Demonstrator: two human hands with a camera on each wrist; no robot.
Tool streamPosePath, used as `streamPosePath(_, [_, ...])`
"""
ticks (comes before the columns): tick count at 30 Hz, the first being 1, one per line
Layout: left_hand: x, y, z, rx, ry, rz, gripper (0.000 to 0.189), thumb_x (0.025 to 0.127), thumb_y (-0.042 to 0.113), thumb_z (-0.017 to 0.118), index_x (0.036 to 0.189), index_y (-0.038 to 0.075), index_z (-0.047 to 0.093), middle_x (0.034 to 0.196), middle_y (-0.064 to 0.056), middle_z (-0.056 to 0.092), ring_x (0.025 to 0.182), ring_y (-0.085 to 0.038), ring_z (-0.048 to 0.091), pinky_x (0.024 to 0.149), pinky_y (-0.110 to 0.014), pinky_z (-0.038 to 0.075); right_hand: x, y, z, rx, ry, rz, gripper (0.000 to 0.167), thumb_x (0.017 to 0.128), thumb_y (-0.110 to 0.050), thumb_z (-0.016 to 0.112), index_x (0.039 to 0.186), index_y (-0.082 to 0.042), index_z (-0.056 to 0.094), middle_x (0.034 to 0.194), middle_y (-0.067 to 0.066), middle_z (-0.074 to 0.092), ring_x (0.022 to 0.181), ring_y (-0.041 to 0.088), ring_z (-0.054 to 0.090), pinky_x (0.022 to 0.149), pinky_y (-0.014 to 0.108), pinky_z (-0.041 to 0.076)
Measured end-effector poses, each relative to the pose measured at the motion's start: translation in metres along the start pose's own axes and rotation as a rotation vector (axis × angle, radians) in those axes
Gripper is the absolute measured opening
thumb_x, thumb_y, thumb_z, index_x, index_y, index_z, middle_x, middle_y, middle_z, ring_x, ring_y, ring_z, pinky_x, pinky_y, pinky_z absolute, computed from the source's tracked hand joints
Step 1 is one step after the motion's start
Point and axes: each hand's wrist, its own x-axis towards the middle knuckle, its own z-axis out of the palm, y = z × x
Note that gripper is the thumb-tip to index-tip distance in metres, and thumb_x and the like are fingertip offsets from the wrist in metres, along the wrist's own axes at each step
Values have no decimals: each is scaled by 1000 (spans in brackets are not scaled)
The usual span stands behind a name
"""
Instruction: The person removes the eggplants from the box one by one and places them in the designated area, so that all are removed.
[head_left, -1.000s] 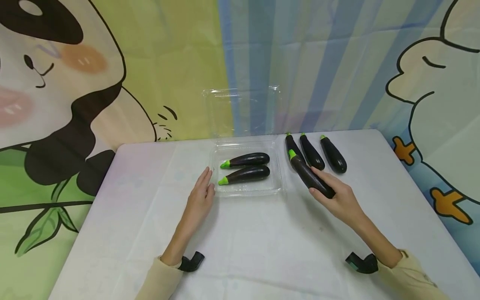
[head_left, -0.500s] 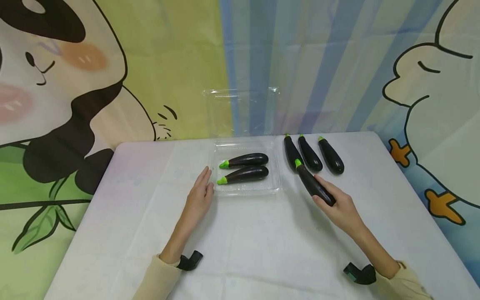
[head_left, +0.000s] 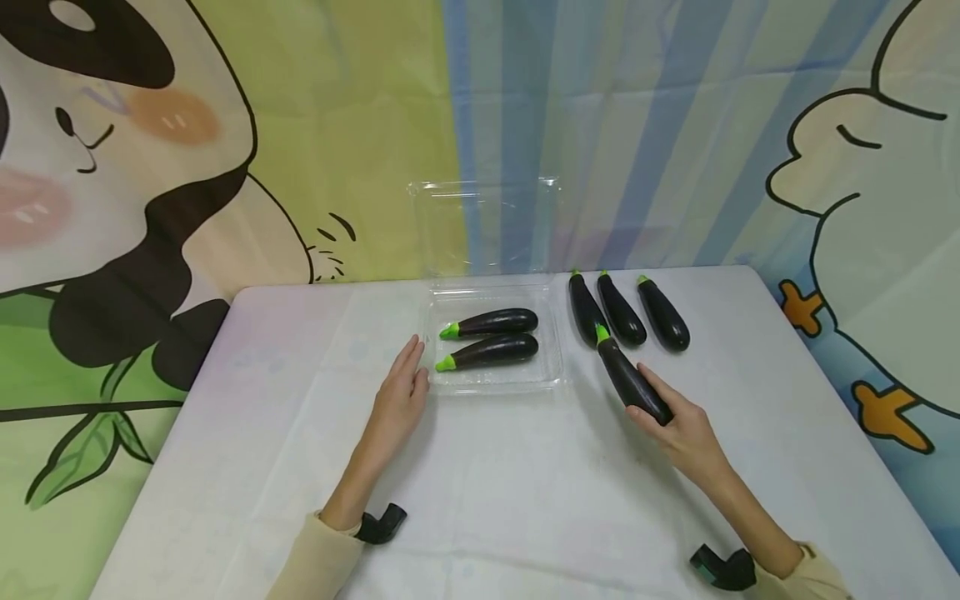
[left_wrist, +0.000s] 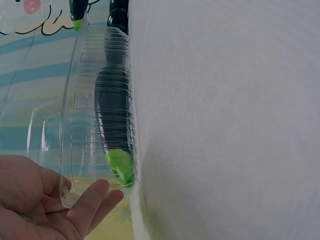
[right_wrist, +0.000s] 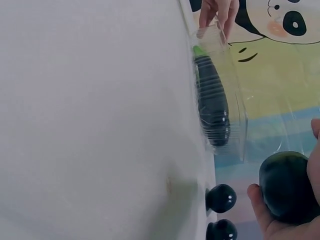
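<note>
A dark purple eggplant (head_left: 633, 382) with a green stem end is gripped at its thick end by my right hand (head_left: 686, 437), above the table. In the right wrist view, its round end (right_wrist: 285, 187) fills my grasp. My left hand (head_left: 397, 402) rests extended fingers against the left end of a clear plastic box (head_left: 558, 354), also seen in the left wrist view. Two eggplants (head_left: 498, 321) lie crosswise inside the box, stem ends to the left. Right of the box, several eggplants (head_left: 663, 312) lie on the table, stems pointing away.
The box's clear hinged lid (head_left: 487, 225) stands up at the back, against a cartoon-printed cloth backdrop (head_left: 360, 125). A white cloth covers the table (head_left: 480, 483). Black wrist cameras (head_left: 381, 525) sit at both wrists.
My right hand has drawn the held eggplant slightly toward me and to the right, and its stem end has swung right. The left hand stays at the box.
</note>
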Motion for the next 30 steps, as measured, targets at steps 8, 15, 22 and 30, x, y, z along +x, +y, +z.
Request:
streamPosePath(8, [0, -2, 0, -2, -5, 5, 51, 104, 19, 40, 152, 6, 30, 163, -6, 19, 149, -29, 23, 118, -52, 27, -10, 4, 5, 24, -65, 29, 59, 97, -24, 59, 150, -11, 37, 143, 27, 48, 110, 34, 57, 71, 20, 47])
streamPosePath(15, [-1, -2, 0, -12, 2, 6, 51, 104, 19, 40, 152, 5, 31, 163, -5, 20, 149, -27, 23, 119, -50, 27, -16, 5, 12, -1, -155, 18, 62, 99, -29, 56, 153, -11, 30, 153, 21, 37, 135, 42, 43, 92, 33, 47])
streamPosePath(22, [0, -2, 0, -8, 6, 7, 50, 104, 19, 40, 151, 6, 32, 163, -3, 20, 149, -26, 24, 119, -49, 27, -17, 8, 25, 28, -143, -8, 60, 102, -26, 50, 152, -3, 28, 154, 24, 33, 139, 46, 36, 103, 4, 27])
streamPosePath(30, [0, -1, 1, -1, 3, 0, 50, 104, 21, 39, 151, 6, 31, 163, -3, 21, 149, -26, 25, 119, -49, 28, -16, 8, 36, 71, -149, -30, 60, 104, -25, 43, 152, 4, 21, 155, 28, 27, 141, 48, 29, 98, -7, 10])
